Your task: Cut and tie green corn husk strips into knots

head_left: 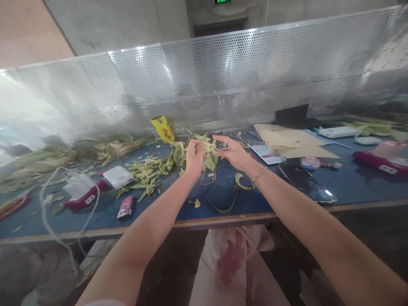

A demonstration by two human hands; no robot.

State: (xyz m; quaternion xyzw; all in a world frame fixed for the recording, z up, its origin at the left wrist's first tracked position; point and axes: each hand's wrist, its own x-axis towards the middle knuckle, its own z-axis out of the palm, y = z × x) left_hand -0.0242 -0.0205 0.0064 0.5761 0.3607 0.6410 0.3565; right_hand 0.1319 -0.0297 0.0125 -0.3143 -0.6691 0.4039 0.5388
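Note:
My left hand point(195, 158) is closed around a pale green leafy sprig point(209, 148) above the middle of the table. From the right, my right hand point(235, 154) reaches the same sprig, its index finger reaching over the top and its thumb pressed near a thin, shiny thing too small to name. A bracelet circles that wrist. Left of my hands lies a heap of green buds and leaves point(148, 172), partly hidden behind my left hand. Below my right hand a thin cord-like strip point(223, 209) curves over the blue tabletop point(178, 208), near a curled leaf piece point(244, 182).
A perforated metal screen point(197, 80) rises behind the table. On the left are a yellow packet point(163, 128), white case point(118, 177), small pink box point(125, 207), cable point(43, 204) and leaf pile point(121, 148). Papers point(291, 142) and a phone point(307, 182) lie right.

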